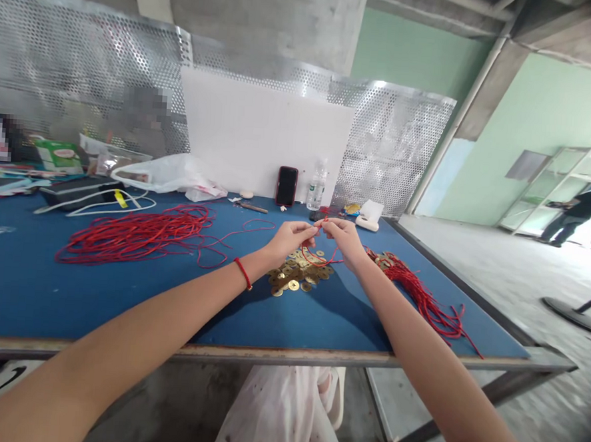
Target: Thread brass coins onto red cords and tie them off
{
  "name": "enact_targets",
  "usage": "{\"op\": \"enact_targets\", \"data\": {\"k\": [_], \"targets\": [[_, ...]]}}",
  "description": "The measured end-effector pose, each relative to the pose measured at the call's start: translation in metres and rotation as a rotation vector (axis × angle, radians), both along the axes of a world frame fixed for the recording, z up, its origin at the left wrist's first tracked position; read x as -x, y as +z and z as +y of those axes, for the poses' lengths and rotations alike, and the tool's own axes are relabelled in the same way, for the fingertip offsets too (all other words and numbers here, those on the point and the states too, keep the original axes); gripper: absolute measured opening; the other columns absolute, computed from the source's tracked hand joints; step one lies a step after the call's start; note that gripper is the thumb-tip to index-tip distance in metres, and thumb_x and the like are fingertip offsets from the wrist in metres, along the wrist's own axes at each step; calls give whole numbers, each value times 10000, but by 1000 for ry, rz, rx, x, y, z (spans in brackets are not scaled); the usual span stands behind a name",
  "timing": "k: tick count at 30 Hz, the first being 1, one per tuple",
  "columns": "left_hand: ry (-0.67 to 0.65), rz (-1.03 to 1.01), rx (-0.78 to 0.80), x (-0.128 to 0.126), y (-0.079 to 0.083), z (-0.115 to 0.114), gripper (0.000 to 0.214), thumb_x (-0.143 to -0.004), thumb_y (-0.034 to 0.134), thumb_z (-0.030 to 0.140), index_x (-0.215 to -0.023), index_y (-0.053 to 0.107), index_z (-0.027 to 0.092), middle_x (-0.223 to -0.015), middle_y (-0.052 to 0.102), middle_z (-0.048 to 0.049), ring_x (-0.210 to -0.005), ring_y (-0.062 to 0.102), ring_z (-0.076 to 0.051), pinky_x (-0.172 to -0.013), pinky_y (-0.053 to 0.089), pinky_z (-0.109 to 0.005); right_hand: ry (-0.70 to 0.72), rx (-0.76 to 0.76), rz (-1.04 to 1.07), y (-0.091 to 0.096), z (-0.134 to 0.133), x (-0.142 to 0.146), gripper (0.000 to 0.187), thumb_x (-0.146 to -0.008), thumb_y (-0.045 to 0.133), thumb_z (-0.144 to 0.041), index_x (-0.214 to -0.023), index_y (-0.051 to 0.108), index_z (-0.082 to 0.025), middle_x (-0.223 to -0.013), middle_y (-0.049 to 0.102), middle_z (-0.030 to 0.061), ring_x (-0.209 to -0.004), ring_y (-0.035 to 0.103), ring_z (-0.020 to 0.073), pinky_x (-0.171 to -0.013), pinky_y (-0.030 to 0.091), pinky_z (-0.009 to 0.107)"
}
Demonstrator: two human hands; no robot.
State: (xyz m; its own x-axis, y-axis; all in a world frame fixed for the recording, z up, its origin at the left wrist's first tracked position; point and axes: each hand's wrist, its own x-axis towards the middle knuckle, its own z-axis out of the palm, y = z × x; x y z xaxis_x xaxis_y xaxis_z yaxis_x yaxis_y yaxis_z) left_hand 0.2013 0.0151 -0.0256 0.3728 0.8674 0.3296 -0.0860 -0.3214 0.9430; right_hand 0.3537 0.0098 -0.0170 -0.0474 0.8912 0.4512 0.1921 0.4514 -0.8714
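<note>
My left hand (290,237) and my right hand (343,239) meet above a heap of brass coins (298,274) on the blue table (121,290). Both hands pinch the same thin red cord (318,254), which loops down between them over the coins. A red band circles my left wrist. To the left lies a big tangle of loose red cords (134,234). On the right, a bundle of red cords with coins strung on them (418,292) stretches toward the table's near corner.
Against the white board at the back stand a black phone (286,186) and a clear water bottle (316,185). A white plastic bag (165,173), cables and boxes crowd the back left. Another person (579,212) stands far right by a glass cabinet.
</note>
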Motion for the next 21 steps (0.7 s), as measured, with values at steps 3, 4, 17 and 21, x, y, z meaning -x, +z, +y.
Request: {"op": "enact_targets", "data": {"k": [3, 4, 17, 21], "targets": [[38, 15, -38, -1, 0, -2, 288, -705, 683, 420, -691, 623, 139, -608, 570, -4, -611, 517, -113, -631, 401, -250, 17, 21, 46, -2, 2, 0, 275, -689, 523, -320, -795, 700, -137, -632, 573, 0, -614, 468, 97, -612, 388, 229], [49, 21, -49, -1, 0, -2, 287, -708, 678, 423, -703, 628, 140, -611, 573, -5, -612, 520, -116, -629, 403, -250, 26, 32, 65, -2, 3, 0, 275, -685, 527, -320, -807, 696, -140, -629, 569, -3, -606, 469, 96, -604, 389, 227], [77, 62, -73, -1, -3, -1, 293, -715, 655, 431, -715, 633, 139, -600, 579, -6, -609, 523, -125, -607, 394, -247, 34, 49, 106, -4, 3, -2, 327, -653, 690, -429, -814, 710, -145, -675, 642, 6, -610, 524, 87, -614, 438, 227], [-10, 66, -4, 2, -1, -1, 286, -713, 669, 416, -710, 637, 133, -604, 572, -7, -590, 515, -111, -603, 402, -244, 21, 50, 159, -2, 7, -9, 314, -633, 726, -409, -800, 715, -144, -677, 655, 8, -606, 553, 85, -623, 470, 226]]}}
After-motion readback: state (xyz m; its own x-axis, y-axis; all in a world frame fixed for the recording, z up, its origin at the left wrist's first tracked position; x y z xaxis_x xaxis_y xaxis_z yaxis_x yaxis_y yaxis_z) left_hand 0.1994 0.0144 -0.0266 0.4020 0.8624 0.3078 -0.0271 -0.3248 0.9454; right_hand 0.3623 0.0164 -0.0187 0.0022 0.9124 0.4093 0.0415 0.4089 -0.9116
